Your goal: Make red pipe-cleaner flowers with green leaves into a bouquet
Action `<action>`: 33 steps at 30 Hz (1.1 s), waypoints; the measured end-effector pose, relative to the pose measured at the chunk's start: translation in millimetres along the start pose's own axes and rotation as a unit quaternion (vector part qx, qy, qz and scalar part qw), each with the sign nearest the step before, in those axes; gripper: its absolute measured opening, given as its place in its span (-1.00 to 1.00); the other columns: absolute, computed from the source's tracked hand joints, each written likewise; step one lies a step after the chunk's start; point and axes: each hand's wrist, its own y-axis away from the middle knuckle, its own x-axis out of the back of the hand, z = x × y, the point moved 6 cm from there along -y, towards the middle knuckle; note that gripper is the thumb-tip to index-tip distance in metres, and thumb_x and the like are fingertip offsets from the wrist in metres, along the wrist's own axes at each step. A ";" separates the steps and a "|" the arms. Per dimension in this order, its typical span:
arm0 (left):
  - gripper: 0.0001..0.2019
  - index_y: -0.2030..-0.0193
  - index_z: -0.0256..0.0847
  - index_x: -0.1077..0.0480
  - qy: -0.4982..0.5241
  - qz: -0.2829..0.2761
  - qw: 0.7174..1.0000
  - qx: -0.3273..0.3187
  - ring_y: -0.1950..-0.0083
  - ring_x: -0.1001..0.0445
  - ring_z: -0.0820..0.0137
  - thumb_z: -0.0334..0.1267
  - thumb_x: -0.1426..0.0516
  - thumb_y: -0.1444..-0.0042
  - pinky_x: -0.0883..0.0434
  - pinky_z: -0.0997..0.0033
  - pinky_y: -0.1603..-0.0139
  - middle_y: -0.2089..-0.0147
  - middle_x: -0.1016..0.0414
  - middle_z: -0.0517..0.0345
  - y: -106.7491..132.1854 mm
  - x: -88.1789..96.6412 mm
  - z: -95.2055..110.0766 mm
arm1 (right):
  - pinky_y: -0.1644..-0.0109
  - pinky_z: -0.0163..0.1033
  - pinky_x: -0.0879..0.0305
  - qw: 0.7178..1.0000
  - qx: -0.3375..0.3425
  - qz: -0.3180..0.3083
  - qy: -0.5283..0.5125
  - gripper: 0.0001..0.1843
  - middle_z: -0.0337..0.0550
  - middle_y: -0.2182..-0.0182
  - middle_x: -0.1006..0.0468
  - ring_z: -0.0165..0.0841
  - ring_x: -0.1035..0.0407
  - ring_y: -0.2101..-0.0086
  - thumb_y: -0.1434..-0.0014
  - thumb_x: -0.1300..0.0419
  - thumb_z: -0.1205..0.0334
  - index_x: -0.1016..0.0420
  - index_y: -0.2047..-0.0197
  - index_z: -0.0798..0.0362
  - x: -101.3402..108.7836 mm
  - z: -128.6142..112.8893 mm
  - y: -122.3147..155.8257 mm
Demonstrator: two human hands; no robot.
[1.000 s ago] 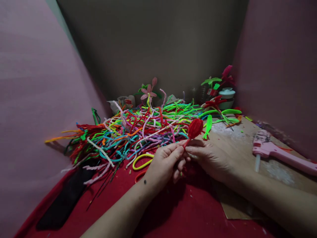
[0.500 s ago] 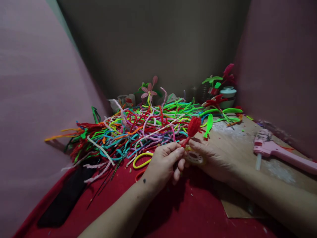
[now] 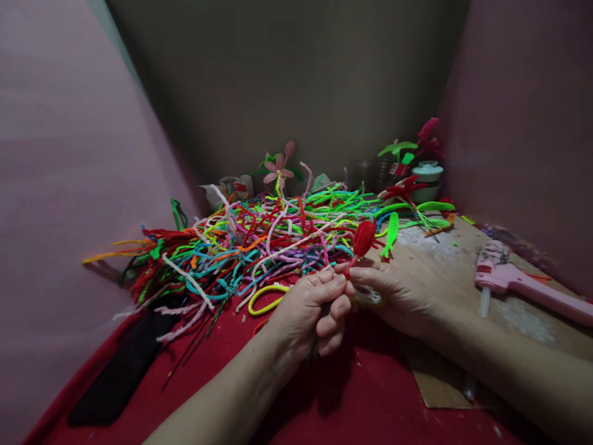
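A red pipe-cleaner flower bud (image 3: 364, 238) stands tilted above my fingertips, its narrow base pinched between both hands. My left hand (image 3: 312, 309) has its fingers curled around the stem below, and a dark stem end shows faintly beneath them. From the other side, the thumb and fingers of my right hand (image 3: 401, 293) close on the bud's base. Partly hidden under that palm is a roll of tape (image 3: 369, 295) with a pale, perforated core. Just behind the bud lies a green pipe-cleaner leaf (image 3: 391, 233). A yellow looped handle (image 3: 259, 301) rests left of my left hand.
A big heap of coloured pipe cleaners (image 3: 273, 238) spreads across the back. To the right, a pink glue gun (image 3: 500, 272) lies on a brown board (image 3: 445, 377). A black flat object (image 3: 115, 377) is at left. Finished flowers (image 3: 278, 170) and a lidded jar (image 3: 426, 176) stand behind.
The bud has turned and now shows a narrower side. My left fingers have curled in further around the stem, and my right fingertips sit closer against its base.
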 end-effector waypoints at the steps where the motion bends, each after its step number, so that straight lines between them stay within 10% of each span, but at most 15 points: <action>1: -0.89 0.35 -0.28 -0.30 0.009 -0.012 1.000 0.005 0.82 0.08 0.70 -0.28 -0.05 -0.13 -0.13 0.69 0.89 0.64 -0.20 0.38 -0.4 -0.2 -0.7 | 0.47 -0.29 -0.19 1.000 -0.002 -0.001 0.002 -0.93 -0.25 0.56 -0.49 -0.42 -0.30 0.56 0.00 -0.24 0.22 -0.55 0.38 -0.05 -0.5 -0.3 0.3; 8: -0.75 0.36 -0.27 -0.30 -0.216 0.049 0.975 -0.028 0.80 -0.05 0.65 -0.13 0.02 -0.17 -0.12 0.64 0.82 0.65 -0.22 0.34 1.9 0.1 3.6 | 0.42 -0.21 -0.23 0.999 0.017 0.000 0.033 -0.90 -0.22 0.59 -0.49 -0.36 -0.33 0.56 0.01 -0.25 0.18 -0.56 0.37 -0.04 -0.9 -3.6 2.4; 14: -0.80 0.15 -0.21 -0.33 -0.641 0.189 0.695 -0.265 0.40 -0.42 0.46 -0.18 -0.06 -0.13 -0.30 0.52 0.41 0.34 -0.48 0.12 18.4 -9.0 25.2 | 0.29 -0.23 -0.27 0.993 0.076 0.050 0.074 -0.99 -0.23 0.44 -0.54 -0.34 -0.39 0.40 0.05 -0.28 0.25 -0.55 0.47 -0.05 -2.0 -13.8 6.8; 18: -0.87 0.19 -0.23 -0.32 -0.686 0.209 0.623 -0.312 0.44 -0.42 0.47 -0.32 0.01 -0.17 -0.28 0.52 0.41 0.39 -0.48 0.13 22.9 -11.3 25.9 | 0.26 -0.18 -0.30 0.990 0.071 0.066 0.107 -0.96 -0.24 0.49 -0.52 -0.28 -0.41 0.36 0.05 -0.30 0.18 -0.54 0.45 -0.09 -5.6 -13.0 11.7; 24: -0.83 0.40 -0.19 -0.34 -0.620 0.210 0.686 -0.317 0.55 -0.31 0.54 -0.34 0.02 -0.17 -0.22 0.58 0.51 0.58 -0.33 0.27 22.5 -8.6 26.3 | 0.19 -0.15 -0.34 0.971 0.113 0.089 0.189 -0.86 -0.21 0.36 -0.55 -0.23 -0.42 0.24 0.03 -0.28 0.10 -0.58 0.33 -0.13 -3.0 -17.3 16.3; 33: -0.80 0.46 -0.22 -0.27 -0.354 0.181 0.908 -0.133 0.76 -0.10 0.65 -0.20 -0.02 -0.13 -0.06 0.65 0.76 0.66 -0.23 0.36 13.9 -1.7 20.1 | 0.17 -0.22 -0.30 0.980 0.118 0.029 0.155 -0.91 -0.28 0.42 -0.53 -0.33 -0.41 0.34 0.00 -0.26 0.18 -0.58 0.37 -0.15 -11.3 -18.3 14.3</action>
